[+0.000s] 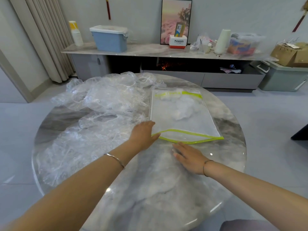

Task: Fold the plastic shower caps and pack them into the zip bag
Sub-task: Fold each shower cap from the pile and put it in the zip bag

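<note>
A clear zip bag (181,117) with green-yellow edging lies flat on the round marble table (230,124), its mouth gaping toward me. Something white and crumpled (183,107) sits inside it near the far end. My left hand (143,135) rests at the bag's near left corner, fingers at the green rim; whether it pinches the rim is unclear. My right hand (188,155) lies flat on the table just in front of the bag's mouth, fingers straight, holding nothing. A big heap of clear plastic shower caps (100,104) covers the table's left half.
Behind the table runs a long low cabinet (150,49) with a blue bin (110,38), a framed picture (176,20), a paper roll (222,41) and boxes. A grey storage tub (283,77) stands on the floor at right. Curtains hang at left.
</note>
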A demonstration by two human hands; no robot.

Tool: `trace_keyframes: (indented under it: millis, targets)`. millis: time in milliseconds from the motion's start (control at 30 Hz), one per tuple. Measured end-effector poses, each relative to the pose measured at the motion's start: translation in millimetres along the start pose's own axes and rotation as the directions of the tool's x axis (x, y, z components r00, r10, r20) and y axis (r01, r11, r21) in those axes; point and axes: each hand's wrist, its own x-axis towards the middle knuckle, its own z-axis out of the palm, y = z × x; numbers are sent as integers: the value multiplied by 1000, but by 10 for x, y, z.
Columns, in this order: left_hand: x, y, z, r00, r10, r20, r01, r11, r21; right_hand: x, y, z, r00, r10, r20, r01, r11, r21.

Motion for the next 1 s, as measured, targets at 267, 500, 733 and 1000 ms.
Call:
trace_keyframes:
  millis: [267,500,733,1000]
  targets:
    - [-343,-720,-164,960,-280,0,279,956,87,47,-134,114,998,-40,-54,45,995,94]
    - [-505,-500,-330,955,-77,-287,71,997,-32,-58,-371,3,901,-200,-386,265,956,124]
    - [-1037,-146,-34,887,375,-269,-431,882,-192,-91,-395,83,798,-336,-501,371,928,-31]
    - [-1315,-289,223,921,389,9,-388,920,-52,-135,-151,223,728,-457,-510,389,889,-241]
